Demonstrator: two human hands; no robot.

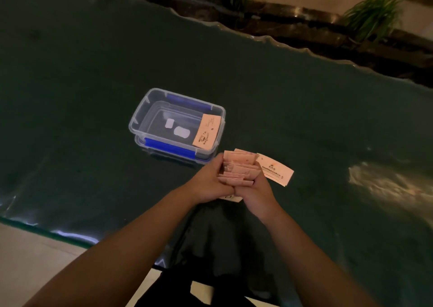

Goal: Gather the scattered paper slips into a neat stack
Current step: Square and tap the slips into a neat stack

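Head view, only cam. Both hands sit side by side over the dark green table (304, 124), heels of the palms touching, w/ a bundle of pink paper slips (236, 168) pressed between them.

Left hand (209, 183) is on the bundle's left side, fingers together and curled round the slips' edges. Right hand (254, 190) is on the right side, fingers closed against the bundle; the fingertips themselves are hidden behind the paper. So both hands are clamped on the same bundle from opposite sides.

Bundle isn't squared: slips fan out at diff angles, corners sticking up and fwd past the fingers. One larger printed slip (275, 169) pokes out to the right, tilted, its inner end tucked in by the right hand (can't tell if it's gripped or just lying against the hand). A pale slip corner (232, 198) shows below the two hands, near the wrists.

Just beyond the left hand, close to the bundle but not touching, is a clear plastic box (140, 124) w/ blue clips, no lid on. Inside it, one pink slip (207, 131) leans against the right-hand wall; two small whitish patches show on the box floor (labels or reflections, can't tell).

Plants (372, 13) stand past the table's far edge.
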